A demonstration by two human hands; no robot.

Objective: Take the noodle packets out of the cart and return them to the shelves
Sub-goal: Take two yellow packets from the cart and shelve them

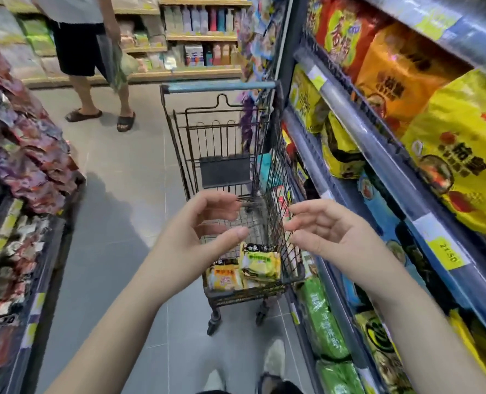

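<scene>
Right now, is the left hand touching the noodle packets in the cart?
Apart. The head view shows the left hand empty above the cart, with wire mesh visible between its thumb and the noodle packets below.

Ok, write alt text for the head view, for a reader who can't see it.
An empty left hand and right hand hover, fingers loosely curled, above a small wire cart holding noodle packets at its near end. Shelves of bagged noodles line the right of the aisle; another person stands ahead.
</scene>
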